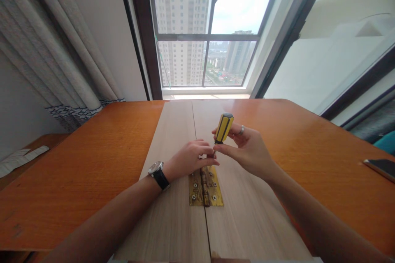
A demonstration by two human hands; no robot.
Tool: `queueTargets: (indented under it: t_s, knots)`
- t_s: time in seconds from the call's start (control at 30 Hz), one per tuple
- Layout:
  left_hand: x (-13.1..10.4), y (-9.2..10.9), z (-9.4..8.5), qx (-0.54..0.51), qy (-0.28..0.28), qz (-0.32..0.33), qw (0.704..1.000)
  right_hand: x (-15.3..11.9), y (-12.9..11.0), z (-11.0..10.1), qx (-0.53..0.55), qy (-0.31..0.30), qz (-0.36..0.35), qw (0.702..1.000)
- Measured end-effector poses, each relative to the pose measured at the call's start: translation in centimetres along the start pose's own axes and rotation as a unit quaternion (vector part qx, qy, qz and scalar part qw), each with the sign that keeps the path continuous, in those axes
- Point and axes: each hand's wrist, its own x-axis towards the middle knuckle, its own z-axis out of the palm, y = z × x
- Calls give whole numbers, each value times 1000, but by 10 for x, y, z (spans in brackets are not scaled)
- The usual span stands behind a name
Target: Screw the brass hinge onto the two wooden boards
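My right hand (247,144) is closed on a short screwdriver (224,128) with a yellow and black handle, its thumb and fingers near the handle's lower end. The screwdriver stands nearly upright, leaning a little to the right, with its tip pointing down. Beside the tip, the thumb and fingers of my left hand (199,156) are pinched together; what they hold is hidden. Below them a worn brass hinge (206,189) lies across the seam between two pale wooden boards (247,213). Several cross-head screws sit in its leaves, and my left hand covers its far end.
The boards rest on an orange-brown wooden table (117,144). A phone-like dark object (381,169) lies at the right edge. Beyond the table is a window (206,37), with a grey curtain (61,45) hanging at the left.
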Motion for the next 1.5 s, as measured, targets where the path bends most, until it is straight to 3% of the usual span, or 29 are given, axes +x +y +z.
queueTargets:
  t_s: [0.1, 0.23, 0.33, 0.7, 0.83, 1.07, 1.27, 1.5]
  knots:
    - [0, 1, -2, -7, -15, 0, 1000, 2, -1, -4, 42, -9, 11, 999]
    - [-1, 2, -5, -30, -45, -8, 998, 3, -6, -9, 119, -85, 34, 989]
    - [0, 1, -6, -46, -51, -5, 998, 2, -8, -10, 132, -105, 34, 985]
    - [0, -1, -5, -30, -41, -9, 999, 2, -3, -3, 46, -21, -17, 999]
    - [1, 1, -6, -19, -46, -8, 999, 2, 1, -3, 29, 19, 11, 999]
    - [0, 6, -9, -42, -55, -3, 998, 3, 0, -5, 113, 4, 22, 993]
    - [0, 4, -9, -37, -54, 4, 998, 2, -4, -4, 69, -27, -7, 997]
    - [0, 4, -8, -33, -47, 12, 998, 0, 1, -3, 4, 9, -3, 1000]
